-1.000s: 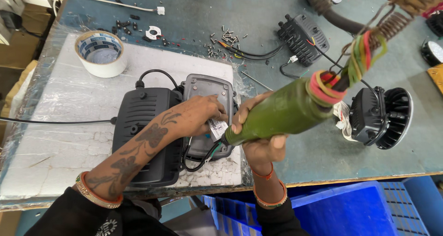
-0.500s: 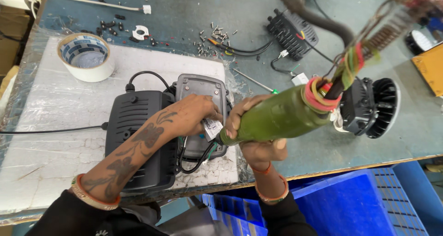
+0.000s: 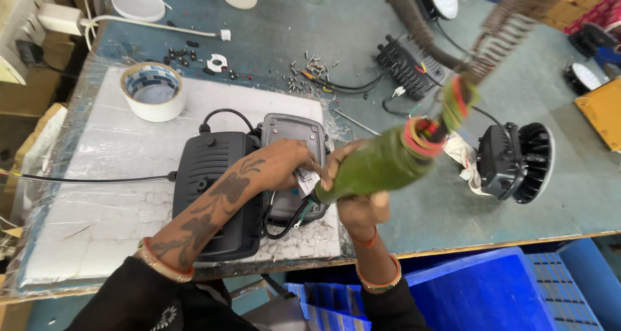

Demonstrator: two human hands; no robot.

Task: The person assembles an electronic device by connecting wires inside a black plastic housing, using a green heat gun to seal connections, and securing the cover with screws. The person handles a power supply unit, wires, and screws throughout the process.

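While the right hand point(image 3: 362, 198) grips the green driver point(image 3: 381, 166), left fingers point(image 3: 304, 166) pinning the grey housing point(image 3: 291, 133) could probably get nicked if it slips

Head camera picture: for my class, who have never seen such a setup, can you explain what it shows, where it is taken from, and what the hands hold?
The camera sits on the worker's head, looking down at a workbench. The right hand grips a green powered screwdriver hanging on a coiled cable. The left hand steadies a grey cover plate on a black lamp housing. Around them lie a roll of tape, loose screws and a round black lamp.
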